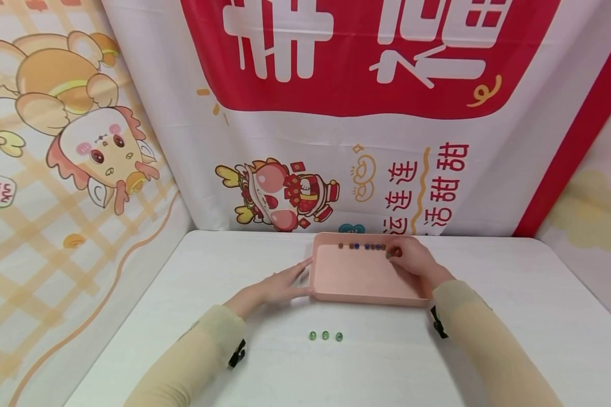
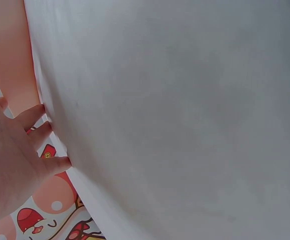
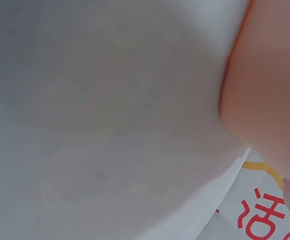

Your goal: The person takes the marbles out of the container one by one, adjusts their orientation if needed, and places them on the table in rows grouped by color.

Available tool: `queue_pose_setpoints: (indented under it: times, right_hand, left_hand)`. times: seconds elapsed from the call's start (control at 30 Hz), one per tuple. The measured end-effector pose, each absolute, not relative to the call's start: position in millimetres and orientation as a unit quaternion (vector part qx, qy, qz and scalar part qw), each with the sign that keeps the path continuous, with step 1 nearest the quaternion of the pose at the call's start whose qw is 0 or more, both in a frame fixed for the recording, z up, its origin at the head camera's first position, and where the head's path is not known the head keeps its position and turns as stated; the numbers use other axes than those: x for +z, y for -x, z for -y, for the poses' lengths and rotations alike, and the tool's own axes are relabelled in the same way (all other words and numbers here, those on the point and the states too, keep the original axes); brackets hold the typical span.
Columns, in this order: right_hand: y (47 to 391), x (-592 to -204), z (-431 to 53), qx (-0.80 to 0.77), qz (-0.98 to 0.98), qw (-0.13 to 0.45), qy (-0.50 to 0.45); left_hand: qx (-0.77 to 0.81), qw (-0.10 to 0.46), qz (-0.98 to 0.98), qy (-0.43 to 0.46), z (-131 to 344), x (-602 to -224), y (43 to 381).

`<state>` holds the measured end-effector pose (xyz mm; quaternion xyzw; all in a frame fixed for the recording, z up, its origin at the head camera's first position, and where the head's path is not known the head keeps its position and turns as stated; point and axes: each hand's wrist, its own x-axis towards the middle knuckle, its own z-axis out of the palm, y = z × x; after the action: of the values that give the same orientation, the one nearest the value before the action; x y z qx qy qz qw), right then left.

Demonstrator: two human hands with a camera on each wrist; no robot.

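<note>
A shallow pink tray (image 1: 366, 300) lies on the white table. Along its far side runs a row of several small brown and blue glass marbles (image 1: 368, 246). My right hand (image 1: 412, 257) reaches over the tray's right side and pinches a greenish marble (image 1: 388, 255) at the right end of that row, its fingertips partly hiding it. My left hand (image 1: 283, 284) is spread at the tray's left wall, fingertips at its far-left corner and thumb near the front-left corner. In the left wrist view, the left hand (image 2: 15, 150) has extended fingers beside the tray (image 2: 15, 55).
Three green glass marbles (image 1: 325, 335) lie in a row on the table (image 1: 265, 367), in front of the tray. A printed red and white cloth (image 1: 295, 135) hangs right behind the tray. A patterned cloth (image 1: 56, 226) borders the left side.
</note>
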<state>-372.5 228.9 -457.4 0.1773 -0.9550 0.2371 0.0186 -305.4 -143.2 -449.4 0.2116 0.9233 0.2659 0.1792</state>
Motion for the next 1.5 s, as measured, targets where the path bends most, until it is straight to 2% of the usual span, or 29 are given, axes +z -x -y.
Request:
queue_pose_setpoints:
  times: [0.5,0.97,1.5]
  right_hand:
    - [373,-458,-229,0.230,0.956,0.019,-0.179]
    - [361,-438,-230,0.304,0.944,-0.036,-0.126]
    - [336,-411,-225,0.315,0.926,0.004,-0.209]
  left_hand:
    - [0.274,0.176,-0.920,-0.217,144,-447,304]
    - [0.272,0.181,-0.922,-0.207,143,-446,303]
    - [0.270,0.187,-0.925,-0.193,143,-449,305]
